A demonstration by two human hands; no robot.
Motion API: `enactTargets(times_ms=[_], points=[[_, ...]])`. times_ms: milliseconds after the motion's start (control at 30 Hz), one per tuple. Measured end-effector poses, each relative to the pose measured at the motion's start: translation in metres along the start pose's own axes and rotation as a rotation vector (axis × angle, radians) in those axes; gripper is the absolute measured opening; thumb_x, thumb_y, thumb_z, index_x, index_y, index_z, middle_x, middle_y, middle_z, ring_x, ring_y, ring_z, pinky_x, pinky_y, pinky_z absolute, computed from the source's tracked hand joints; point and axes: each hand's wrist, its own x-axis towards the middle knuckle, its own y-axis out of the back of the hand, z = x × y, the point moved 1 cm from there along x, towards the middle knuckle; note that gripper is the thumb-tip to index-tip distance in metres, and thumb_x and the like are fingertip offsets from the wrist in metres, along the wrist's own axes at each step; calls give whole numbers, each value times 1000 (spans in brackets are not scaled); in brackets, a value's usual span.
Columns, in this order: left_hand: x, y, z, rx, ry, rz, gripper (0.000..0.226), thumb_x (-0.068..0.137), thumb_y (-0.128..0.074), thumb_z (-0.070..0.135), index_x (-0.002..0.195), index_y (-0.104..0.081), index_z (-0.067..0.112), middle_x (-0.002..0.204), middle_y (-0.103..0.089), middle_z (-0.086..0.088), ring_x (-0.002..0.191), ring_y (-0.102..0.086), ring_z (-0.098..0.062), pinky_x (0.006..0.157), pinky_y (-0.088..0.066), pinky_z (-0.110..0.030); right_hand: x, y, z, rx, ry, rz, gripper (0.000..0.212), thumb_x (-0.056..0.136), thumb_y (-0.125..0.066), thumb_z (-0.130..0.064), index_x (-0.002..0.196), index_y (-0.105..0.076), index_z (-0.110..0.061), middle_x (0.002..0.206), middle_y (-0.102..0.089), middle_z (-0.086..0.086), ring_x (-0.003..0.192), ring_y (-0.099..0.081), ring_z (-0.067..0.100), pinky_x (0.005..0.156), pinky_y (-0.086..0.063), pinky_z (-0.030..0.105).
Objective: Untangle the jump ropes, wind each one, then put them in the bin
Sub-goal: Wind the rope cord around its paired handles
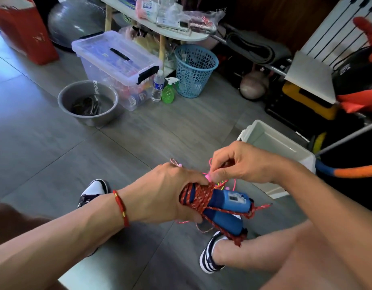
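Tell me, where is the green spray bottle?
In the head view, the green spray bottle stands on the floor, upper middle, between a water bottle and the blue mesh basket.

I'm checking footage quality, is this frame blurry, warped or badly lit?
Head view: hands and the red rope bundle are fairly sharp; shelf clutter at the top is soft; floor lines bow from wide-angle distortion; bluish light washes the floor at left; the right edge is dark.

Grey tiled floor (pixel 139 143), white shelf (pixel 160 28), dark wooden wall (pixel 275 17) behind.

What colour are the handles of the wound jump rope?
Blue handles, wrapped in red rope; head view.
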Motion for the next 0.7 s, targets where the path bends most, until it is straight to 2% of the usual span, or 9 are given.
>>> enactTargets(times_ms=[133,200,267,300,367,400,500,600,700], points=[[-8,12,7,-182,9,58,64,62,-95,46,114,-60,31,93,-71,14,76,-66,-4,74,-54,-22,-1,-3,13,236,22,-42,15,79,-78,-40,82,-79,-25,80,-73,-4,81,-63,12,85,-53,37],[-11,16,3,-391,80,97,74,60,-98,34,117,-50,29,94,-75,4,73,-71,-16,71,-60,-35,-2,-9,32,357,-39,-57,38,62,-90,-44,89,-76,-21,80,-73,-2,72,-66,10,75,-59,37],[-10,17,-2,-627,181,158,79,61,-98,21,125,-52,28,93,-77,-5,69,-72,-25,69,-62,-39,0,-18,63,404,-30,66,69,49,-98,-39,107,-68,-16,83,-72,3,70,-68,12,78,-60,51],[-8,17,-4,-736,237,208,76,63,-95,17,127,-57,25,92,-78,-6,68,-72,-21,68,-62,-35,-2,-28,65,297,10,102,57,62,-94,-38,107,-67,-16,79,-70,1,66,-65,10,71,-60,45],[-2,16,-11,-892,342,314,54,68,-87,11,119,-69,15,84,-78,-5,64,-70,-12,63,-57,-25,-3,-45,45,186,106,175,12,96,-67,-26,85,-70,-28,58,-53,-10,50,-45,5,51,-40,22],[0,16,-15,-899,388,347,45,70,-85,11,113,-72,11,78,-76,-3,61,-69,-10,61,-55,-21,-1,-54,35,176,91,196,28,104,-55,-16,84,-71,-27,55,-47,-13,48,-38,2,51,-33,16],[1,15,-29,-806,490,379,37,69,-88,20,104,-77,15,72,-75,-3,59,-66,-10,61,-53,-24,2,-74,20,334,52,219,18,105,-51,-10,106,-68,-11,61,-55,-17,51,-46,-3,56,-37,9],[1,11,-35,-733,530,386,29,72,-89,19,99,-79,20,72,-75,-4,59,-65,-11,60,-55,-26,-1,-89,14,263,-4,267,24,102,-49,-31,94,-69,-20,61,-45,-5,54,-38,9,54,-33,23],[2,8,-38,-718,566,400,23,73,-89,22,94,-79,19,72,-74,-10,60,-64,-16,61,-55,-31,-5,-96,12,297,-51,293,32,108,-42,-21,89,-64,-7,64,-62,4,52,-50,14,52,-42,25]])
